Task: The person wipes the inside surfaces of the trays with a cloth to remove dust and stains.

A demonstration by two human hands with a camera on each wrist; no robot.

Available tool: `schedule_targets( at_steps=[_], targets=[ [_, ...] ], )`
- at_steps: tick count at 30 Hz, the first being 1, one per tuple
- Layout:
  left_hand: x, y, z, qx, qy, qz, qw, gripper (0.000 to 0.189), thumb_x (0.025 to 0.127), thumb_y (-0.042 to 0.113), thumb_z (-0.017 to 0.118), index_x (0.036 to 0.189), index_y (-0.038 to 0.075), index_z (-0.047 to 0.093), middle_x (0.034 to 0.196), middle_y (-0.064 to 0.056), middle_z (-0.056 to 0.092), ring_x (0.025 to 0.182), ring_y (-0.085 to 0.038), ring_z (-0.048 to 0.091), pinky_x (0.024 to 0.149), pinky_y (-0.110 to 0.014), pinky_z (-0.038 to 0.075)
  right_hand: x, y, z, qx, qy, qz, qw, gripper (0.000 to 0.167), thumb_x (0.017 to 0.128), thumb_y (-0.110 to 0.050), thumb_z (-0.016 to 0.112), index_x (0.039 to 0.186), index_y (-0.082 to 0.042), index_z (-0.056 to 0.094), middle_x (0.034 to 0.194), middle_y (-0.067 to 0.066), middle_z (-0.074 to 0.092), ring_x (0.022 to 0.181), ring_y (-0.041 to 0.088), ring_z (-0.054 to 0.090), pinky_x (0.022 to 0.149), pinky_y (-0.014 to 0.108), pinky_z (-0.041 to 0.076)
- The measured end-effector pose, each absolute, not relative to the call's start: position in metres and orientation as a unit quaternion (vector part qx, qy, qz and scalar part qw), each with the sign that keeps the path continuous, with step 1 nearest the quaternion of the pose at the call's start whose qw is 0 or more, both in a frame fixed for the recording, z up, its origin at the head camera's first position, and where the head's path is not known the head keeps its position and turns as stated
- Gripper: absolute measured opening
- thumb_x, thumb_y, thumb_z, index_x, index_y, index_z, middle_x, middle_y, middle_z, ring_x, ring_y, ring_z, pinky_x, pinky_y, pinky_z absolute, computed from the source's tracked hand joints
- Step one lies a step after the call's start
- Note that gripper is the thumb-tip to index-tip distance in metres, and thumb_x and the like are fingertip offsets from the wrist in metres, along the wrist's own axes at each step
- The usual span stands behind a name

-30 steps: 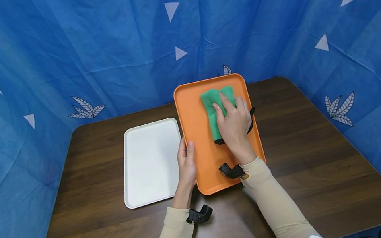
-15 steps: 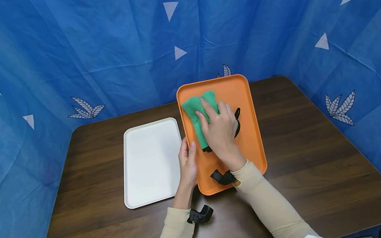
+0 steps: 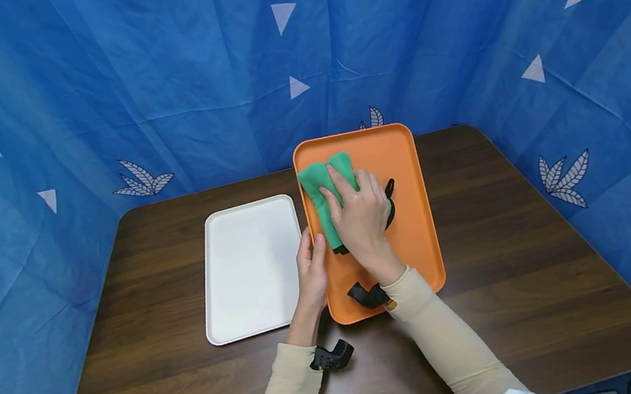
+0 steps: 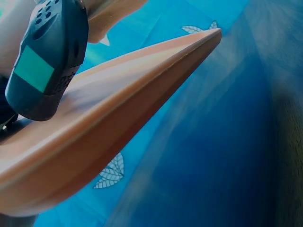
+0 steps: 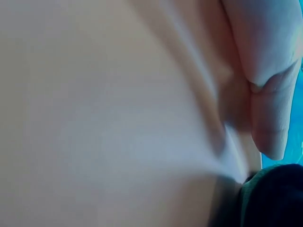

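My left hand [image 3: 310, 275] grips the left rim of an orange tray [image 3: 416, 247], thumb on top. The tray is held up above the table, and its outer wall [image 4: 113, 118] shows in the left wrist view. My right hand [image 3: 362, 217] holds a green cloth [image 3: 315, 187] against the tray's inner face, left of its middle. Black trim edges the cloth, and a black loop sticks out to the right of the hand. Part of the cloth is hidden under the palm. The right wrist view is mostly a blurred close-up of the tray [image 5: 109, 123].
A white tray [image 3: 250, 273] lies flat on the brown wooden table [image 3: 517, 249], left of the orange one. Blue patterned curtain [image 3: 183, 74] surrounds the back and sides. A black camera mount [image 3: 333, 355] sits on the left wrist, another [image 3: 368, 295] on the right.
My right hand has slid left across the orange tray, taking the green cloth towards the left rim; in the last half second it shifts only slightly. The left hand keeps its grip.
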State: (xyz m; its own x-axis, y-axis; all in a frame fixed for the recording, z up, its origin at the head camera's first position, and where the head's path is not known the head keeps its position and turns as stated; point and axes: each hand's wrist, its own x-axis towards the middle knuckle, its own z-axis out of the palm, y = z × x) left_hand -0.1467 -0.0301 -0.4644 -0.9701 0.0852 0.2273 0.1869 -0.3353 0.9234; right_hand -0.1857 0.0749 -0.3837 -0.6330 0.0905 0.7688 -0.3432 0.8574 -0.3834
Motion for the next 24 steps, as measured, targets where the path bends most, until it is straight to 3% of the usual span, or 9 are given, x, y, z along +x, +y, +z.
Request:
schedule_targets(
  at_steps=[10,24],
  targets=[
    [-0.145,-0.030,-0.462,-0.111,-0.581,-0.806,0.027,0.045,0.107,0.028,0.039,0.145,0.004,0.039,0.117,0.000,0.058,0.104,-0.010,0.061,0.090,-0.024,0.052,-0.186,0.080,-0.384,0.065,-0.864,0.262,0.424,0.034,0.095,-0.032,0.065,0.122,-0.013,0.070,0.101,0.018,0.065,0.089,0.033,0.059,0.071,0.042,0.051],
    [-0.144,-0.032,-0.460,-0.093,-0.583,-0.807,0.017,0.047,0.106,0.031,0.040,0.146,0.008,0.038,0.114,-0.004,0.058,0.096,-0.012,0.064,0.081,-0.026,0.054,-0.192,0.104,-0.389,0.027,-0.863,0.272,0.424,0.034,0.095,-0.032,0.065,0.123,-0.013,0.070,0.100,0.021,0.065,0.090,0.035,0.059,0.075,0.046,0.051]
  ],
)
